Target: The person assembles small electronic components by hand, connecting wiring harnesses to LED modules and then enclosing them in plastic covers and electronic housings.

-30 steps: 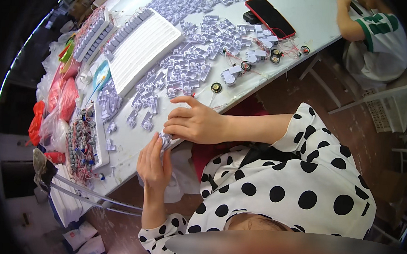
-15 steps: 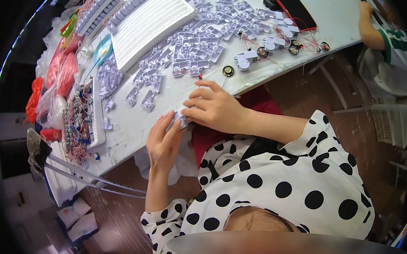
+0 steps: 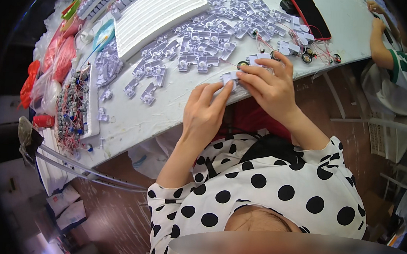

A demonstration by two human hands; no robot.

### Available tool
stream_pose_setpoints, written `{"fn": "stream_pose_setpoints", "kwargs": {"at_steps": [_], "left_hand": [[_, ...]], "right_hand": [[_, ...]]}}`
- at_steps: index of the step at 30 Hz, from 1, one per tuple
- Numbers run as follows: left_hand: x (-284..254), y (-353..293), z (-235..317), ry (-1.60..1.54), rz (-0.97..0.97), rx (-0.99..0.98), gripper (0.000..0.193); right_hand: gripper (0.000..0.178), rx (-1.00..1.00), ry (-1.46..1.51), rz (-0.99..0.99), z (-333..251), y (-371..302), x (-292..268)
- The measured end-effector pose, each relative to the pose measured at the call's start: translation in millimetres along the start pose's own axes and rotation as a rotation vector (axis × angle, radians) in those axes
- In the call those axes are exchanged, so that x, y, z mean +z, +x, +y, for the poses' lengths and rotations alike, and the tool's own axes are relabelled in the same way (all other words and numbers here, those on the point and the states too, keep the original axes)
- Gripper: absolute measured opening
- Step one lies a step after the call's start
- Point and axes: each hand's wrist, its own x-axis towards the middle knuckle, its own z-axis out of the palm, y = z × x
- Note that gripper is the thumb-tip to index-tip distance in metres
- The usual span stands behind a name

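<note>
Near the front edge of the table, a small pale lilac plastic housing (image 3: pixel 228 76) sits between my two hands. My left hand (image 3: pixel 204 113) has its fingertips closed on the near left side of it. Fingertips of my right hand (image 3: pixel 272 87) pinch its right end, partly hiding it. Just beyond lies a small round speaker (image 3: pixel 243 64) with a black rim and gold-coloured middle. A second lilac housing (image 3: pixel 255 60) is partly covered by the raised fingers of my right hand.
Many loose lilac housings (image 3: pixel 208 43) spread across the table. White ribbed tray (image 3: pixel 159 17) lies at the back left; wired components (image 3: pixel 74 110) fill another tray at left. Wired speakers (image 3: pixel 306 58) lie right, near a red-edged black panel (image 3: pixel 310 15). Another person's arm (image 3: pixel 381 47) reaches in at far right.
Both hands have moved right and farther over the table, taking the housing along. It is now beside the speaker and the second housing. The view has shifted slightly.
</note>
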Motion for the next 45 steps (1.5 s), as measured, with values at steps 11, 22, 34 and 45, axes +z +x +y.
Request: {"fn": "stream_pose_setpoints", "kwargs": {"at_steps": [11, 22, 34, 45], "left_hand": [[35, 42, 8, -0.02, 0.024, 0.044, 0.04], [-23, 15, -17, -0.051, 0.196, -0.072, 0.042], [-157, -106, -108, 0.364, 0.524, -0.661, 0.026], [-191, -116, -138, 0.448, 0.527, -0.738, 0.023]], "right_hand": [[0.018, 0.088, -0.095, 0.014, 39, 2, -6], [0.024, 0.082, -0.088, -0.036, 46, 4, -12], [0.027, 0.045, -0.057, -0.013, 52, 1, -8], [0.03, -0.079, 0.119, 0.05, 7, 7, -16]]}}
